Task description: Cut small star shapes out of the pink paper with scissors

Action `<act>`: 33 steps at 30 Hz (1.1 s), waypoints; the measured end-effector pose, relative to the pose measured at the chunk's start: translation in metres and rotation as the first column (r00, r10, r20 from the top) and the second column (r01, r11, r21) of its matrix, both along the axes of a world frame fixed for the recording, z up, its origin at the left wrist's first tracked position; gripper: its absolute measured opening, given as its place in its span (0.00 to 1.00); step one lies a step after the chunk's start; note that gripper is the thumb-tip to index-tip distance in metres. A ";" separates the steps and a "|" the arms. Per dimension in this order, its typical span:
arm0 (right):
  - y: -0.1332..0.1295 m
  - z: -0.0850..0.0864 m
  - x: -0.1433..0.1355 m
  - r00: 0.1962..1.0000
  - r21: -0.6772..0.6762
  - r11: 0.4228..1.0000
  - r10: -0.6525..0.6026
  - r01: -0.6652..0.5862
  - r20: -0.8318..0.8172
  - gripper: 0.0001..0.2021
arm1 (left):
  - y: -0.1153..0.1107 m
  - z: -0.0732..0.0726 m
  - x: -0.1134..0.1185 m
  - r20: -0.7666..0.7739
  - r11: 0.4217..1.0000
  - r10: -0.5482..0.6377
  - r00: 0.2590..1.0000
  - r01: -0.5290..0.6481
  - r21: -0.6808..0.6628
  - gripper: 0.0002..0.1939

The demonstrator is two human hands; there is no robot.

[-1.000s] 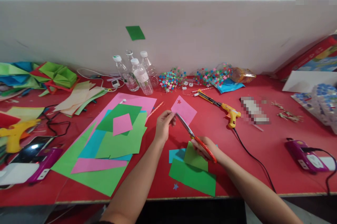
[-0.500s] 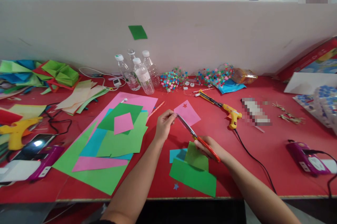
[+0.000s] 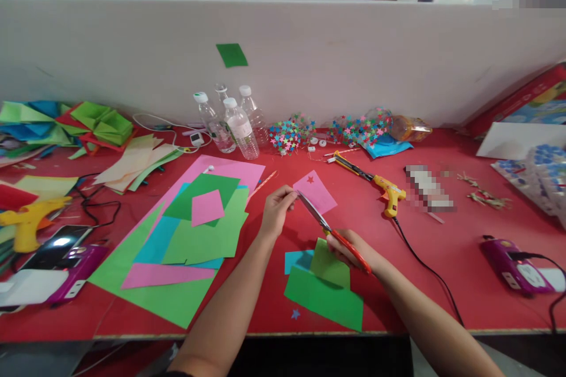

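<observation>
The right hand is wrapped around the orange handle of the scissors, up over the red worktop. The scissors' long way slants forward and left — the blades point at the left hand. That hand pinches its fingertips together by the blade tips (I can't tell what's between them). The pink paper lies just past the blades.

The red tabletop carries coloured paper sheets, clear plastic bottles, a yellow glue gun and a small blue star.
</observation>
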State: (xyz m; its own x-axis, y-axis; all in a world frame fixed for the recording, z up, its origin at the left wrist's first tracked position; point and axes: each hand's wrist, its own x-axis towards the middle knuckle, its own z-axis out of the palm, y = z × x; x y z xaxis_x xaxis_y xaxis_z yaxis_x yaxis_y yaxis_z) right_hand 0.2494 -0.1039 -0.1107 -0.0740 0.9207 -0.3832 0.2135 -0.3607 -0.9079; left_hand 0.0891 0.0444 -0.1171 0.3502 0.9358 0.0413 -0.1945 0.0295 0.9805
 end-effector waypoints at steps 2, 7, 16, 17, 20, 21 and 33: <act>0.000 -0.001 0.000 1.000 -0.006 1.000 -0.009 0.009 -0.004 0.30 | 0.000 0.000 0.000 -0.009 1.000 0.005 1.000 -0.005 0.009 0.10; 0.000 -0.004 0.001 1.000 -0.005 1.000 -0.017 0.017 -0.021 0.29 | -0.001 0.002 0.000 -0.027 0.999 -0.001 1.000 0.001 0.034 0.10; 0.001 -0.005 0.002 0.999 -0.063 0.998 -0.027 0.025 -0.023 0.29 | 0.001 0.003 -0.002 -0.035 0.998 -0.033 0.999 0.035 0.053 0.12; 0.001 -0.005 0.002 0.999 -0.068 0.997 -0.026 0.024 -0.021 0.29 | 0.001 0.003 -0.002 -0.037 0.998 -0.034 0.999 0.036 0.052 0.12; 0.001 -0.003 0.002 1.000 -0.054 0.998 -0.022 0.021 -0.014 0.29 | 0.001 0.004 -0.003 -0.043 0.998 -0.040 0.998 0.042 0.052 0.12; 0.001 -0.002 0.001 1.000 -0.043 0.999 -0.017 0.017 -0.010 0.29 | 0.002 0.004 -0.004 -0.045 0.998 -0.042 0.998 0.045 0.054 0.12; 0.002 -0.001 -0.001 0.998 -0.073 0.997 -0.044 0.041 -0.042 0.32 | 0.002 0.001 -0.003 -0.004 0.999 -0.037 0.999 0.037 -0.009 0.11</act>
